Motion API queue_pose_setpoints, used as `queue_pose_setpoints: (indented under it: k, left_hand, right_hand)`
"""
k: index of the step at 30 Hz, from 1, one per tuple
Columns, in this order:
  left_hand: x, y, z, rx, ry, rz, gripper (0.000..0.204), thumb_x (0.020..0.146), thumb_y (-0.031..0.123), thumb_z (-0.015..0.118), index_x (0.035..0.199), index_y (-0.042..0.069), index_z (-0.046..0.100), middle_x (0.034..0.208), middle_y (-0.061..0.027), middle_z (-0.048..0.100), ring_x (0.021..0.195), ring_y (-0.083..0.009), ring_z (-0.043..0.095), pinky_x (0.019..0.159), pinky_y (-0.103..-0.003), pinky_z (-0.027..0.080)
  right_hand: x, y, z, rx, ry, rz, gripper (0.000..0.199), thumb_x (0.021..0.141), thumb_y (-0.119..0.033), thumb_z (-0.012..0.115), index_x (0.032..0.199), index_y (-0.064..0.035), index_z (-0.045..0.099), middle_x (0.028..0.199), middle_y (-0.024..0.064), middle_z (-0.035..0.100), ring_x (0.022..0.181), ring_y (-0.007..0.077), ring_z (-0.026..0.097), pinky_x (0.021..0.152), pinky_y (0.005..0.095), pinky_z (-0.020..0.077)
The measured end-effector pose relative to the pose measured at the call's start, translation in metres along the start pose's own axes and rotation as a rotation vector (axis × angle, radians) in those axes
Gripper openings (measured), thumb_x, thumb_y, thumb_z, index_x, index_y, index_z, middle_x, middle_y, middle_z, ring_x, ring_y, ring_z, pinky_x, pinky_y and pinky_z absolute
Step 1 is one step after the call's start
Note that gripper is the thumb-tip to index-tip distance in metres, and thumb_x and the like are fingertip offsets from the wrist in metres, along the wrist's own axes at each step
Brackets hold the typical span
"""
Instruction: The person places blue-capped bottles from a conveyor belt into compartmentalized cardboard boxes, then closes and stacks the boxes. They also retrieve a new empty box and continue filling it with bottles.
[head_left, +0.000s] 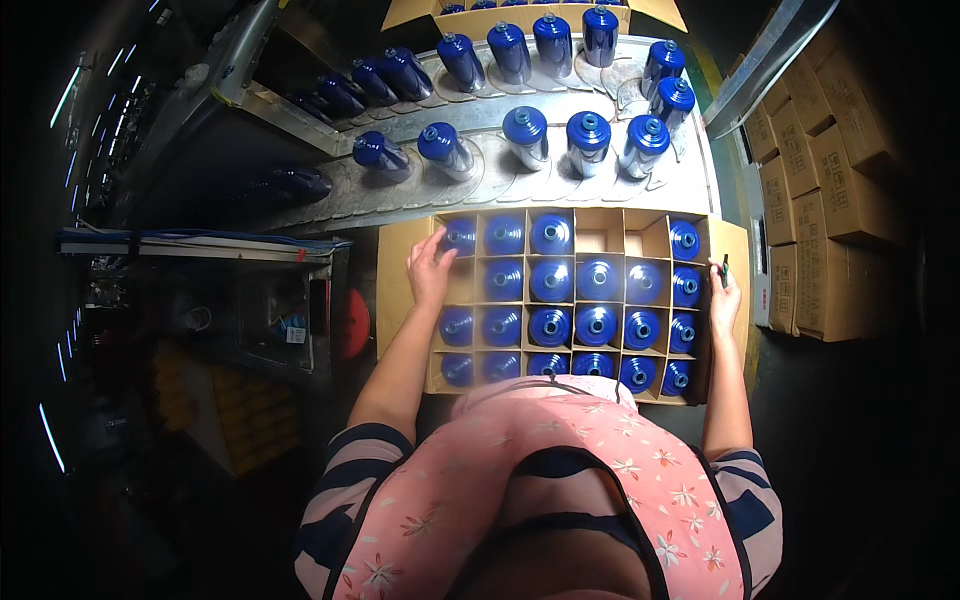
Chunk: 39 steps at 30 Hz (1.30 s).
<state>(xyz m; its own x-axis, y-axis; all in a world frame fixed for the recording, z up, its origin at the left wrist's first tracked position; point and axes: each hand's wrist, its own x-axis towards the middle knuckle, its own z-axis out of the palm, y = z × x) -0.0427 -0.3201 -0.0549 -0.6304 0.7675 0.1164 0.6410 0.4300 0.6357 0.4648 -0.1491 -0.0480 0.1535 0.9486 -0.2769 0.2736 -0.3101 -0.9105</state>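
An open cardboard box (573, 209) with dividers lies before me, most of its compartments holding shiny blue bottles seen from above. My left hand (430, 266) is at its far left corner, fingers apart, with the fingertips beside or touching a blue bottle (461, 238) in the corner compartment. Bare cardboard shows in the compartment nearer me. Two compartments (598, 233) in the far row show no bottle. My right hand (724, 298) is at the box's right edge, closed on a small, thin, dark green tool (725, 270) whose exact kind I cannot make out.
Behind the box, a curved conveyor (480, 185) carries several upright blue bottles (526, 135). Another open carton (655, 14) stands beyond it. Stacked cardboard boxes (840, 190) rise at the right. A metal frame (320, 330) and a round red thing (355, 323) are at the left.
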Motion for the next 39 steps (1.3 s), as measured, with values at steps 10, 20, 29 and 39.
queue_pose_setpoints:
  k: [10,20,29,39]
  left_hand:
    - [0.014,-0.001,-0.022,0.179,-0.093,0.071,0.035,0.078,0.025,0.075,0.111,0.016,0.070,0.120,-0.0104,0.067,0.120,-0.0213,0.056,0.113,-0.044,0.025]
    - [0.150,0.010,-0.182,-0.579,0.320,0.103,0.029,0.086,-0.003,0.066,0.115,-0.003,0.066,0.105,-0.0049,0.068,0.097,-0.0088,0.062,0.086,-0.023,0.049]
    - [0.295,-0.086,-0.078,0.052,0.132,-0.111,0.034,0.078,0.020,0.076,0.110,0.010,0.070,0.103,-0.0148,0.071,0.088,-0.0315,0.068,0.079,-0.038,0.052]
    - [0.262,0.037,0.043,-0.358,0.004,0.428,0.050,0.079,0.016,0.077,0.126,0.010,0.062,0.126,-0.0123,0.062,0.119,-0.0284,0.055,0.100,-0.035,0.044]
  right_hand:
    - [-0.052,0.007,0.027,-0.282,0.054,-0.104,0.021,0.092,-0.005,0.062,0.111,-0.0071,0.071,0.095,-0.0003,0.070,0.089,0.0077,0.061,0.080,0.0240,0.0476]
    - [-0.066,-0.041,0.081,-0.577,-0.177,-0.229,0.026,0.085,-0.013,0.069,0.111,-0.0104,0.070,0.099,0.0095,0.067,0.093,0.0228,0.065,0.087,0.0316,0.0478]
    - [-0.073,-0.009,0.096,-0.437,0.046,-0.146,0.038,0.082,-0.008,0.072,0.120,-0.0073,0.064,0.097,0.0075,0.062,0.084,0.0187,0.060,0.081,0.0326,0.0481]
    - [-0.031,0.002,0.081,-0.710,-0.005,0.004,0.046,0.082,-0.020,0.073,0.126,-0.0148,0.060,0.098,0.0145,0.071,0.089,0.0248,0.069,0.081,0.0361,0.0517]
